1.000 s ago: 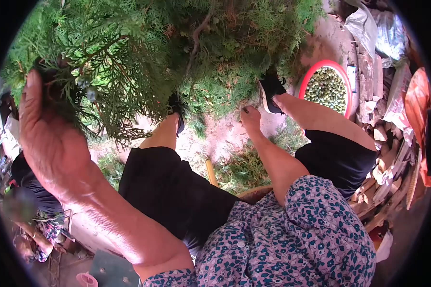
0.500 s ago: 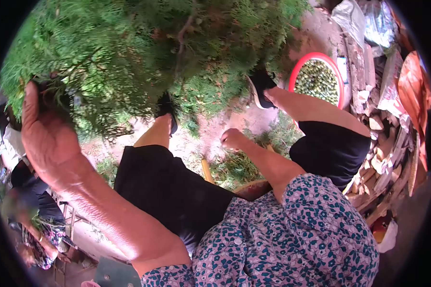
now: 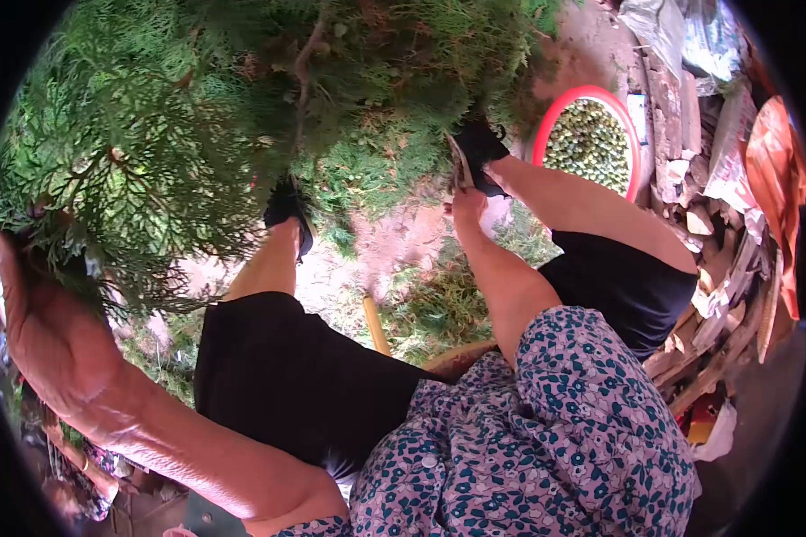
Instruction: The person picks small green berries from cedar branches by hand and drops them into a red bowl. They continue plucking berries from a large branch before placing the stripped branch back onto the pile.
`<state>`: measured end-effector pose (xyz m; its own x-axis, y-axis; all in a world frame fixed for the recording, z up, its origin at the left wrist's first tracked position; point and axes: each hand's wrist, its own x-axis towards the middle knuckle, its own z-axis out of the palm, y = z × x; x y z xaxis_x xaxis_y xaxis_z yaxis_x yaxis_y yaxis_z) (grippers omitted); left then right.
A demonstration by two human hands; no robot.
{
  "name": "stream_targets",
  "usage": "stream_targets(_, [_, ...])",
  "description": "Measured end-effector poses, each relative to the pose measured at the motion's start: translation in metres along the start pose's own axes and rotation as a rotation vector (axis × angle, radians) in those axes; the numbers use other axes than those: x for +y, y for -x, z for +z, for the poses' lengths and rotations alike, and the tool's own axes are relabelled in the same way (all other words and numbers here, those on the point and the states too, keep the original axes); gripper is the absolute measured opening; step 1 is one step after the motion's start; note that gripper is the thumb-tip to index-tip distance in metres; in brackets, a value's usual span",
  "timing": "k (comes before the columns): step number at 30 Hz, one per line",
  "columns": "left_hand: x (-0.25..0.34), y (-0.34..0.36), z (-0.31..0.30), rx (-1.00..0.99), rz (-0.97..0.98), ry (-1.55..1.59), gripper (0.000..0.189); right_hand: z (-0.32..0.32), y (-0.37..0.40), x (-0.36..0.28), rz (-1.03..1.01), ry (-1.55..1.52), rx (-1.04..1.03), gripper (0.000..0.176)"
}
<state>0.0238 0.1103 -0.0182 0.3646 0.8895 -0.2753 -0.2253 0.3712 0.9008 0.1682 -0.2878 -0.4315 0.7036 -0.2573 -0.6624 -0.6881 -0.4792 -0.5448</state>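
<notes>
At the far left, my left hand (image 3: 58, 336) is closed around the stem end of a leafy evergreen branch (image 3: 143, 179); foliage hides most of its fingers. The branch's flat green sprays spread over the upper left, overlapping a larger mass of cut evergreen with a brown stem (image 3: 304, 72). My right hand (image 3: 467, 206) is low between my knees, beside my black shoe (image 3: 482, 148), its fingers curled closed. A thin, pale, narrow shape (image 3: 459, 163) rises from those fingers against the shoe; I cannot tell whether it is held.
A red-rimmed basin (image 3: 636, 161) of small green pieces (image 3: 587, 148) stands beyond my right leg. Split wood (image 3: 716, 295) and plastic bags (image 3: 658, 31) line the right side. Clippings (image 3: 439, 309) and a yellow stick (image 3: 375, 324) lie between my legs. Another person's arm (image 3: 81, 461) shows lower left.
My left hand has moved left and down with the branch, whose sprays now hang lower. My right hand has moved up and slightly right, to the shoe. The view has shifted a little.
</notes>
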Motion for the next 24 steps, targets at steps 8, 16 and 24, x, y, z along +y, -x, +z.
stream_targets(8, [-0.005, 0.01, 0.009, -0.089, 0.074, -0.099, 0.017, 0.012, -0.009, 0.023, -0.631, 0.485, -0.032, 0.011])
stream_targets(16, [-0.008, 0.008, 0.011, -0.006, 0.035, -0.03, 0.017, 0.009, 0.114, 0.104, -0.547, 1.014, -1.15, 0.03])
stream_targets(24, [-0.01, 0.015, 0.005, -0.073, 0.043, 0.085, 0.013, 0.09, 0.152, -0.001, -0.939, 1.181, -0.988, 0.062])
